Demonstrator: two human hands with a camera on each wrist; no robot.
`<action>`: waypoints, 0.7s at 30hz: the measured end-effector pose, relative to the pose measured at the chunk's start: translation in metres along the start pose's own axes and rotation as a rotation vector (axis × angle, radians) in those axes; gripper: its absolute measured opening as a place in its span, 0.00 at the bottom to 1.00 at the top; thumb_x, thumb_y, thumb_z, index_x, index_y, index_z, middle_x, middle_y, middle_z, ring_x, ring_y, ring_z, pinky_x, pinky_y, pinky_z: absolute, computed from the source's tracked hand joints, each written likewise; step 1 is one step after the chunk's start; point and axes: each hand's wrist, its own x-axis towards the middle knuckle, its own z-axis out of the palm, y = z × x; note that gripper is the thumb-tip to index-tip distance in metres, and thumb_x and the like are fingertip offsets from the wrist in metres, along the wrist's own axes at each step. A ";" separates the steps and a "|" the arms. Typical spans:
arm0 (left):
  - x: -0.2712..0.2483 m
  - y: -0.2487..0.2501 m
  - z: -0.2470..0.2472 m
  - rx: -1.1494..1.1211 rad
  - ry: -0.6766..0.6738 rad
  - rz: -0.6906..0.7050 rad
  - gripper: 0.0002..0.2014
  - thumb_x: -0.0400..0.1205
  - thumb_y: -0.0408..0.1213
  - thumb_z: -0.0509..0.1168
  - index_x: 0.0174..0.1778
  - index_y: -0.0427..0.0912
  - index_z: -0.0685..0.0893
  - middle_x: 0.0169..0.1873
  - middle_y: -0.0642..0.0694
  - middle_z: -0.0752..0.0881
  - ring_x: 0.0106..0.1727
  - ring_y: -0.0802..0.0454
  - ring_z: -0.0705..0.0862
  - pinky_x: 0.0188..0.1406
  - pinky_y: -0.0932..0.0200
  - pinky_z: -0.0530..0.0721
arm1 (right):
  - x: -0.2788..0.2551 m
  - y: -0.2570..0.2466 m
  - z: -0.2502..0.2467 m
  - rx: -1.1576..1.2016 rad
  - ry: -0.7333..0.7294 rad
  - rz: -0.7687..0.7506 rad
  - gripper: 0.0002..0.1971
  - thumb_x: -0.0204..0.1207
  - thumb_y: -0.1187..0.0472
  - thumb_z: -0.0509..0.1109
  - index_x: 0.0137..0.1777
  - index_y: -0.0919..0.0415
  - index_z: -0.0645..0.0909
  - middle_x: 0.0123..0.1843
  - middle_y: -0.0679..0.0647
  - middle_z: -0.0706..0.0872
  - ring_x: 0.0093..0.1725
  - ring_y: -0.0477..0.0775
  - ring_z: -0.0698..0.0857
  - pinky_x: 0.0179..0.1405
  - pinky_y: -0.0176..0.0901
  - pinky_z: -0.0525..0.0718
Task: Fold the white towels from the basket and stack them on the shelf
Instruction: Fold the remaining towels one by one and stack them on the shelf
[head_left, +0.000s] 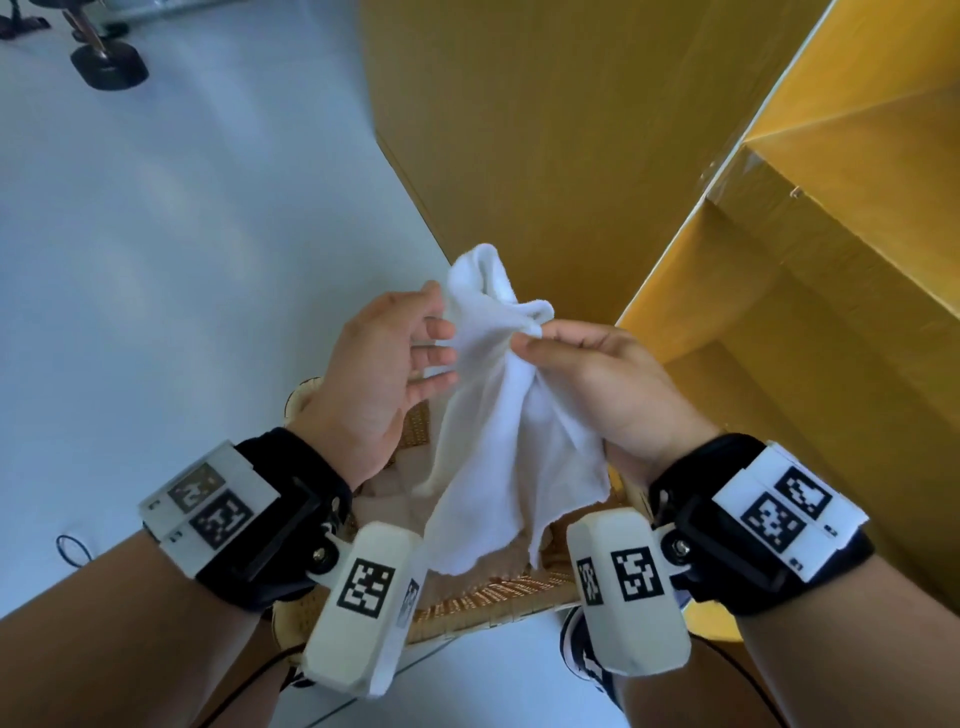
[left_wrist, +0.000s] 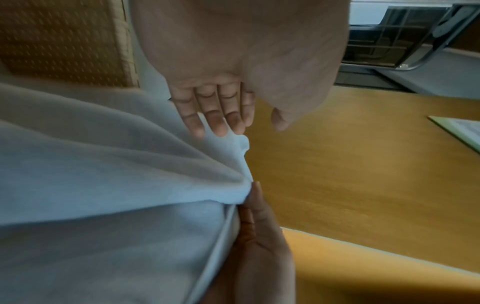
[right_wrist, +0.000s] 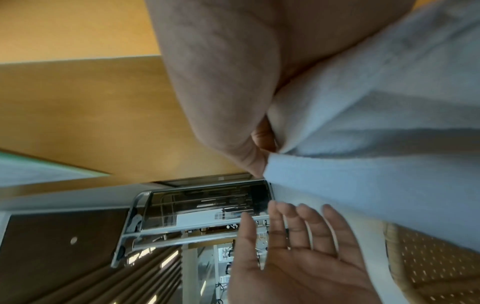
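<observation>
Item: small white terry towel (head_left: 498, 415), unfolded, held in the air between both hands, above the basket and just left of the shelf unit. Upper part bunched; lower part hangs loose with a ragged hem.

Right hand (head_left: 597, 384): thumb and curled fingers pinch a gathered bunch near the towel's top. The right wrist view confirms cloth pressed between thumb and fingers.

Left hand (head_left: 384, 374): palm turned toward the towel, fingers (left_wrist: 215, 115) straight and spread, tips at or just beside the cloth's left edge; holding nothing. Likely reaching for a corner or edge.

Container: woven light-brown wicker basket (head_left: 488, 597), on the floor near the person, directly under the towel. Pale cloth shows inside, mostly hidden by the hanging towel; how many towels remain cannot be told.

Destination: yellow-orange wooden shelf unit (head_left: 810, 291), right and far of the hands. The shelf boards in view carry no folded towel; most of the unit lies out of frame.

Surroundings: pale grey floor (head_left: 182, 234) on the left; black stand foot (head_left: 109, 65) far left.

Status: early for this towel. Lifted out, not yet spread or folded. Remaining: find corners, fold, place on shelf, then any towels left in the basket.
</observation>
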 end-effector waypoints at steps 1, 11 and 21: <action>-0.002 -0.003 0.000 0.042 -0.014 0.006 0.13 0.82 0.51 0.73 0.51 0.45 0.87 0.38 0.52 0.88 0.38 0.53 0.86 0.51 0.48 0.88 | -0.001 -0.002 -0.001 0.047 0.018 0.025 0.14 0.85 0.63 0.74 0.57 0.78 0.86 0.56 0.76 0.90 0.50 0.65 0.87 0.64 0.68 0.86; -0.019 -0.033 -0.005 0.638 -0.238 0.109 0.10 0.78 0.46 0.82 0.51 0.50 0.91 0.46 0.54 0.93 0.46 0.54 0.92 0.48 0.58 0.87 | 0.004 -0.016 -0.011 0.307 0.145 0.160 0.22 0.83 0.57 0.77 0.69 0.73 0.84 0.62 0.71 0.89 0.62 0.71 0.91 0.73 0.74 0.83; -0.015 -0.036 0.001 0.657 -0.159 0.243 0.18 0.94 0.40 0.60 0.37 0.42 0.71 0.26 0.58 0.68 0.27 0.59 0.66 0.27 0.64 0.64 | 0.004 -0.020 -0.019 0.374 0.012 0.161 0.24 0.87 0.55 0.70 0.77 0.71 0.81 0.73 0.78 0.83 0.72 0.78 0.85 0.77 0.76 0.78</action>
